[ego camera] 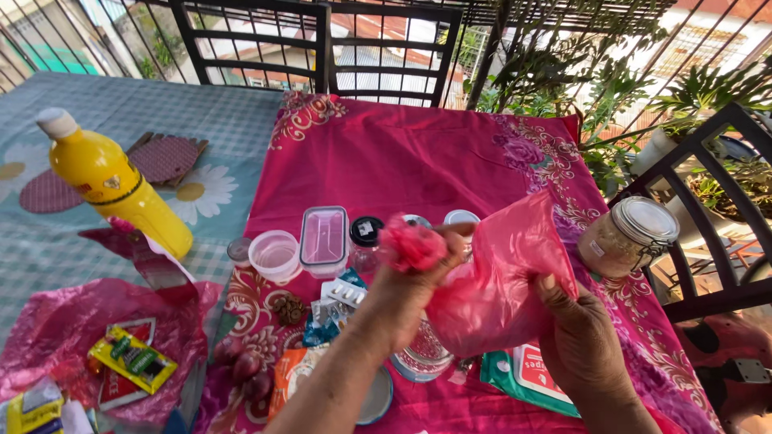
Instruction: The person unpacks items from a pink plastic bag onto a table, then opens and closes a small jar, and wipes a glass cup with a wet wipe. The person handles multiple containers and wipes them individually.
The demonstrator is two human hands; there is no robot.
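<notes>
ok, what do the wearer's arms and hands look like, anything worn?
Both bare: left hand and right hand show no gloves, rings or watch. Forearms are uncovered as far as the frame's bottom edge, no sleeves in view. No markings visible.

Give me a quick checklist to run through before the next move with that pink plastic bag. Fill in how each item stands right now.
1. Left hand grips the bunched neck of the pink plastic bag: ok.
2. Right hand holds the bag's lower edge: ok.
3. Bag lifted off the pink tablecloth: ok.
4. What the bag holds: cannot tell, the plastic is opaque.
5. Glass jar stands right under the bag, close enough to be knocked: not ok.
6. Clip-top jar stands apart to the right, lid shut: ok.
</notes>
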